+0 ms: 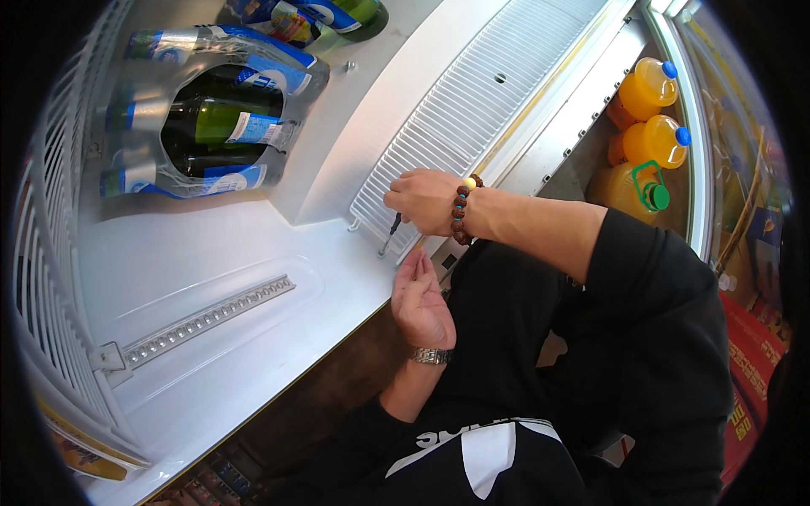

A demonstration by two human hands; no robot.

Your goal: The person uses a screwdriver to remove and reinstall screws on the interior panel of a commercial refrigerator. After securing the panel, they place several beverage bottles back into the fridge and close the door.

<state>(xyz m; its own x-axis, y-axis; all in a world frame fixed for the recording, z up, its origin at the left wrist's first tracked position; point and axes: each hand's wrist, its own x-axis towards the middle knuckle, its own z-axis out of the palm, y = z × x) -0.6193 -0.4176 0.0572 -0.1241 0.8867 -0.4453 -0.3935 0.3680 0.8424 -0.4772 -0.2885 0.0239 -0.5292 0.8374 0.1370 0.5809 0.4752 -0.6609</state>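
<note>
My right hand (pixel 426 201), with a beaded bracelet at the wrist, is closed round a screwdriver (pixel 395 224). The tool's shaft slants down to a small clear fitting (pixel 382 252) on the white cabinet floor (pixel 337 253), beside the lower end of a white wire rack (pixel 456 110). Just below it, palm up, is my left hand (pixel 422 308), wearing a metal watch. Its fingertips are pressed together near the rack's bottom corner; what they hold, if anything, is hidden.
Film-wrapped green bottles (pixel 224 118) lie at the upper left, with more bottles (pixel 337 17) above. A perforated metal strip (pixel 211 320) lies on the cabinet floor. Another wire rack (pixel 51 278) lines the left side. Orange drink bottles (pixel 650 139) stand at the right beside a glass door (pixel 726 126).
</note>
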